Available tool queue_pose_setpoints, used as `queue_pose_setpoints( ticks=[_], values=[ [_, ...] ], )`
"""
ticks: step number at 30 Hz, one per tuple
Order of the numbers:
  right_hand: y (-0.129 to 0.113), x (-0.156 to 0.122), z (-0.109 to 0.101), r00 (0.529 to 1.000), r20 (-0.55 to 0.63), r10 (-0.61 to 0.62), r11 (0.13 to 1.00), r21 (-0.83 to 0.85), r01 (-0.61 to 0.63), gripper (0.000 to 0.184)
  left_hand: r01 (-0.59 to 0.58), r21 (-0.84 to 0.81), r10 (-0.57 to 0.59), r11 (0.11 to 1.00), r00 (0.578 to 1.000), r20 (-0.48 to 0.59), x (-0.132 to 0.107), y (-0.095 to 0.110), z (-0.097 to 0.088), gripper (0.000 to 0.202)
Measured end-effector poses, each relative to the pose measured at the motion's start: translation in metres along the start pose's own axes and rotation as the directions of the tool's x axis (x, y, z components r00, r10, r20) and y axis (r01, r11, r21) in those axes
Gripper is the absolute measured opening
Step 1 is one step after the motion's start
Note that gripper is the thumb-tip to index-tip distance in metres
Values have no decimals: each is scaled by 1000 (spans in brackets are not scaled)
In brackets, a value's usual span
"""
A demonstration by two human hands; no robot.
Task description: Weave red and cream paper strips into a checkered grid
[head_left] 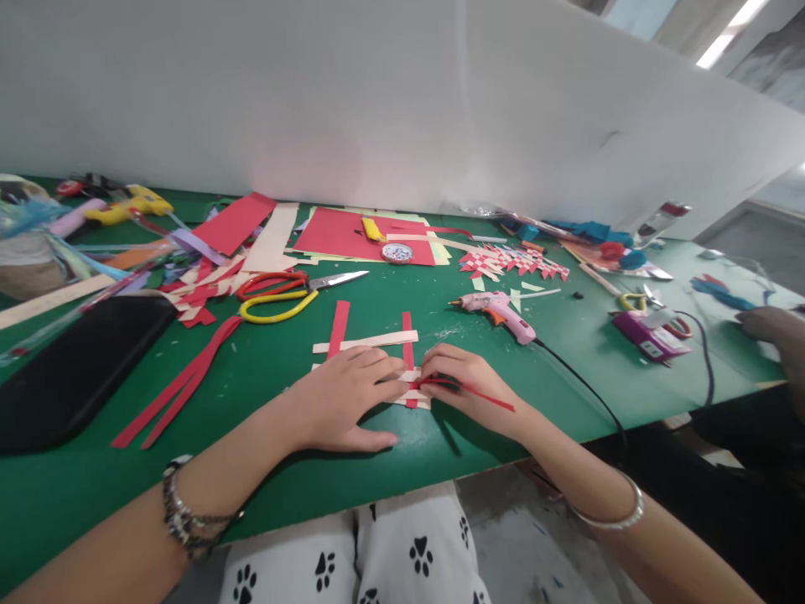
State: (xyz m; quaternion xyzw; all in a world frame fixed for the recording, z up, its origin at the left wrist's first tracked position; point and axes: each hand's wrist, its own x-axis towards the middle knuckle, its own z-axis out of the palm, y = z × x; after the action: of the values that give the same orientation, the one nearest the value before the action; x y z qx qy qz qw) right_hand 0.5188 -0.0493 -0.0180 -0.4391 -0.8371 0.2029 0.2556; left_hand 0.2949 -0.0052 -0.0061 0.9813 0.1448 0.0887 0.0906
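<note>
My left hand (pixel 352 394) lies flat over crossed red and cream paper strips, fingers stretched out and pressing them to the table. A red upright strip (pixel 338 327) and a cream cross strip (pixel 371 341) stick out beyond it. My right hand (pixel 469 386) pinches a narrow red paper strip (pixel 484 396) at the right side of the weave; its loose end trails over the hand toward the wrist. Another red upright strip (pixel 407 335) stands between the hands. Part of the weave is hidden under my left hand.
On the green table (pixel 264 495) lie scissors (pixel 283 294), a pink glue gun (pixel 500 312) with a black cord, red paper sheets (pixel 333 239), a woven checkered piece (pixel 512 262), a black case (pixel 81 369) and a purple box (pixel 651 335). Another person's hand (pixel 771 327) is at far right.
</note>
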Motion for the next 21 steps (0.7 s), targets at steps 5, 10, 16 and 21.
queue_pose_setpoints(
  ticks=[5,10,16,21],
  values=[
    [0,7,-5,998,62,5,1000,26,-7,8,48,-40,-50,998,998,-42,1,-5,-5,35],
    [0,13,-8,995,98,1,1000,28,-4,9,285,-43,-288,958,947,-139,3,-27,-8,31],
    [1,20,-7,992,126,-30,1000,12,29,9,388,211,-391,897,920,-27,23,-32,-6,35],
    [-4,27,-9,987,158,14,1000,-12,-13,8,443,185,-446,877,895,-25,41,-31,0,27]
  ],
)
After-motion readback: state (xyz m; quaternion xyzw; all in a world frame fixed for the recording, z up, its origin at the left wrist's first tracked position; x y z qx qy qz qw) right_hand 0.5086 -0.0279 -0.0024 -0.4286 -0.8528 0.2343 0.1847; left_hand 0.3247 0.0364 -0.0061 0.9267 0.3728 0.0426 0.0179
